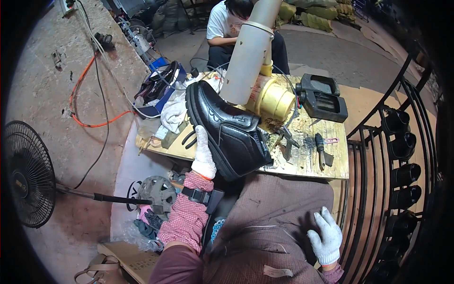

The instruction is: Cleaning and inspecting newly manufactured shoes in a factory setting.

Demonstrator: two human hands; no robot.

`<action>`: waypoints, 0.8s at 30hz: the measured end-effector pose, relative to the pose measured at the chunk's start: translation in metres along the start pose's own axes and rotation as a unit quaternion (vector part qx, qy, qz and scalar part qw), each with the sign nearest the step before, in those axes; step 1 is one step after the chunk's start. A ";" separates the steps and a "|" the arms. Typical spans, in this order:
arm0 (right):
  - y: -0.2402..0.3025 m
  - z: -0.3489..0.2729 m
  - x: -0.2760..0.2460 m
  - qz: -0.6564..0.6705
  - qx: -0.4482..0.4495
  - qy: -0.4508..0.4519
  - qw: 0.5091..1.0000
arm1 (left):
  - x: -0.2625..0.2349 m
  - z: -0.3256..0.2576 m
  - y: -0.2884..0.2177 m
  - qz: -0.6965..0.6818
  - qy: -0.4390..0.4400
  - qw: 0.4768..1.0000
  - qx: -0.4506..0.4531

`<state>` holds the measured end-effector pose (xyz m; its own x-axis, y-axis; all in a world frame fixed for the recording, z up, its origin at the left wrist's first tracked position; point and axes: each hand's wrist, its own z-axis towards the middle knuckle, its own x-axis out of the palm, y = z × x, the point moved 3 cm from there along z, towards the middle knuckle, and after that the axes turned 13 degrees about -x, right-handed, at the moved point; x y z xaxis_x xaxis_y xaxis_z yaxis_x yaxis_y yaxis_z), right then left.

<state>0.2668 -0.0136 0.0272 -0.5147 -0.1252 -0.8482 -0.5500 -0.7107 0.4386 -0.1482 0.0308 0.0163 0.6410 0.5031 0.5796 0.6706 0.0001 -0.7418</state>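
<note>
My left hand, in a white knit glove, grips a black leather ankle boot by its sole edge. The boot is tilted, toe up and away, heel toward me, above the near edge of the wooden table. Most of the left fingers are hidden behind the sole. My right hand, also in a white glove, hovers by the right side of my brown apron with its fingers apart and nothing in them. A wood-handled tool and a pink-handled blade lie on the table beyond it.
A pale pipe and yellow fitting rise behind the boot, beside a black two-tray device. Black shoes fill a metal rack at right. A fan stands left. Another person sits across the table.
</note>
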 end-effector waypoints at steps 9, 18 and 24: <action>-0.010 -0.002 0.012 -0.018 -0.010 0.023 1.000 | -0.005 -0.004 -0.007 -0.028 -0.003 0.999 -0.028; -0.028 -0.013 0.016 -0.024 0.025 0.027 0.999 | -0.009 -0.010 -0.015 0.012 -0.078 0.997 0.006; -0.041 -0.023 0.018 -0.041 0.023 0.013 0.999 | -0.006 0.000 -0.035 -0.005 -0.086 0.995 0.040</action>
<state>0.2950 -0.0027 -0.0125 -0.4498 -0.0867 -0.8889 -0.6197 -0.6864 0.3805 -0.1758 0.0273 0.0390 0.5568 0.6438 0.5249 0.6403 0.0700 -0.7649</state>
